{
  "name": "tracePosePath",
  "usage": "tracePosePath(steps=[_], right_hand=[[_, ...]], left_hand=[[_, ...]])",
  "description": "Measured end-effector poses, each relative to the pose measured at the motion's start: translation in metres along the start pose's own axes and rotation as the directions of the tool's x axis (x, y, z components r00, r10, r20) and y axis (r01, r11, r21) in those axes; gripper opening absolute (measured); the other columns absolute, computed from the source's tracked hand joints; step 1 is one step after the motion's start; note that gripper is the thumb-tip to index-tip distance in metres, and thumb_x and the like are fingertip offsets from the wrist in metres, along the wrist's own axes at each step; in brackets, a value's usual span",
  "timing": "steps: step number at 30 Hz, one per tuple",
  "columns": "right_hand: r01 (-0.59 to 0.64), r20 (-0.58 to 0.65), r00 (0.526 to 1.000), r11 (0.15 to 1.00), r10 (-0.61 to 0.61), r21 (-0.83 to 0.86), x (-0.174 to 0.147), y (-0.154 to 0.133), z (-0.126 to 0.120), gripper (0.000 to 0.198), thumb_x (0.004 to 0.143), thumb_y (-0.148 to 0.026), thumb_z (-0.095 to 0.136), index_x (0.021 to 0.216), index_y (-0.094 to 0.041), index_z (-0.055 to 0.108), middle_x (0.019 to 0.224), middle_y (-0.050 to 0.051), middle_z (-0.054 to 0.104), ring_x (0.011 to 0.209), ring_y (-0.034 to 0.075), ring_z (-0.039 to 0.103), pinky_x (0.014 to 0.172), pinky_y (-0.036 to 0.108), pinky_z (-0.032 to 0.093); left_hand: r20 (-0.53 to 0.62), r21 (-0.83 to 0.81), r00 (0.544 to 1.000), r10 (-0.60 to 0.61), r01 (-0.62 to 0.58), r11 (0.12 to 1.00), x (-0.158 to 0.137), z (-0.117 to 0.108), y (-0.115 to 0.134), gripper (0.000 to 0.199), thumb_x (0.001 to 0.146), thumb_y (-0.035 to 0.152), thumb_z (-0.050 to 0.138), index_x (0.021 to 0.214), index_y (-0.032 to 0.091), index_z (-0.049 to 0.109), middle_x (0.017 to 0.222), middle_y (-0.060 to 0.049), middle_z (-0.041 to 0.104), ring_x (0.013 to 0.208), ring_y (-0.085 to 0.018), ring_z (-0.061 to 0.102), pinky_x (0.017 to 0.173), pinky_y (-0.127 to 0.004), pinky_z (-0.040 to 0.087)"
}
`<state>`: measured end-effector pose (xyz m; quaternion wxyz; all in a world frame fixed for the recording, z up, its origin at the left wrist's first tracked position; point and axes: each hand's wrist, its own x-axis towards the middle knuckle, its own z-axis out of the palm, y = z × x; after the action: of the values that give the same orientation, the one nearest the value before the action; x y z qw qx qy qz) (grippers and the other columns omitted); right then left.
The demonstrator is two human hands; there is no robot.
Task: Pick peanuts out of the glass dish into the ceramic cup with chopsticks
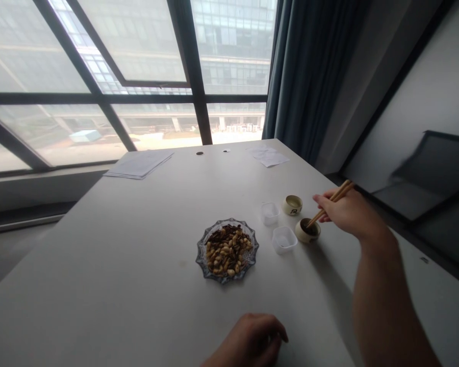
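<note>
My right hand [346, 209] is closed around a pair of wooden chopsticks [331, 201]. Their tips reach down into a small beige cup [308, 237] with a dark inside; what lies in it is too small to tell. Behind it stands a matching beige cup [292, 205] with a dark mark on its side. Two clear plastic tubs, a nearer one [284, 240] and a farther one [270, 213], sit just left of the cups. A scalloped glass dish [202, 257] holds peanuts and dark reddish bits, mixed. My left hand [254, 339] rests loosely curled on the table, with nothing seen in it.
Everything stands on a white table [137, 265]. A stack of papers [139, 164] lies at its far left, and crumpled sheets [270, 154] at the far right. Windows and a blue curtain [309, 76] rise behind. A dark chair [436, 158] is off to the right.
</note>
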<state>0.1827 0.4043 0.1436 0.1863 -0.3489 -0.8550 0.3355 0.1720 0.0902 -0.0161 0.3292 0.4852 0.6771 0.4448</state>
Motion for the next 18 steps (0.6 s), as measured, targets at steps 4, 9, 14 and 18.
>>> tracePosePath(steps=[4,9,14,18], right_hand=[[0.055,0.006,0.998,0.998,-0.055,0.003,0.006,0.002,0.01,0.021,0.081,-0.04,0.069,0.072,-0.022,0.066,0.06,0.007,0.07,0.052,0.023,0.069,0.049,0.032,0.051],[0.093,-0.05,0.994,0.996,-0.093,0.0,0.007,-0.002,0.013,0.023,0.08,-0.04,0.071,0.067,-0.023,0.063,0.06,0.008,0.07,0.057,0.024,0.07,0.053,0.033,0.052],[0.025,-0.088,0.996,1.0,-0.026,-0.012,0.0,-0.008,0.004,0.025,0.081,-0.043,0.071,0.068,-0.023,0.064,0.059,0.006,0.07,0.057,0.025,0.071,0.054,0.033,0.054],[0.118,-0.079,0.991,0.984,-0.109,0.134,-0.011,-0.023,0.004,0.033,0.086,-0.049,0.067,0.071,-0.02,0.066,0.064,0.008,0.073,0.059,0.024,0.073,0.055,0.031,0.057]], left_hand=[[0.004,-0.013,1.0,-0.016,0.016,1.0,0.0,0.0,0.003,0.04,0.07,-0.001,0.053,0.096,0.018,0.077,0.073,0.0,0.069,0.061,-0.011,0.053,0.064,-0.018,0.045],[-0.005,-0.019,1.0,-0.011,0.011,1.0,0.0,0.0,0.003,0.04,0.07,-0.003,0.052,0.095,0.018,0.077,0.071,0.001,0.066,0.061,-0.01,0.051,0.064,-0.017,0.044],[0.004,-0.009,1.0,0.001,-0.001,1.0,0.001,0.0,0.002,0.041,0.071,-0.003,0.052,0.096,0.018,0.077,0.07,0.002,0.065,0.061,-0.011,0.051,0.064,-0.017,0.044],[0.002,-0.017,1.0,0.012,-0.012,1.0,0.001,0.0,0.001,0.041,0.07,-0.003,0.052,0.096,0.017,0.076,0.067,0.003,0.063,0.058,-0.01,0.049,0.063,-0.017,0.044]])
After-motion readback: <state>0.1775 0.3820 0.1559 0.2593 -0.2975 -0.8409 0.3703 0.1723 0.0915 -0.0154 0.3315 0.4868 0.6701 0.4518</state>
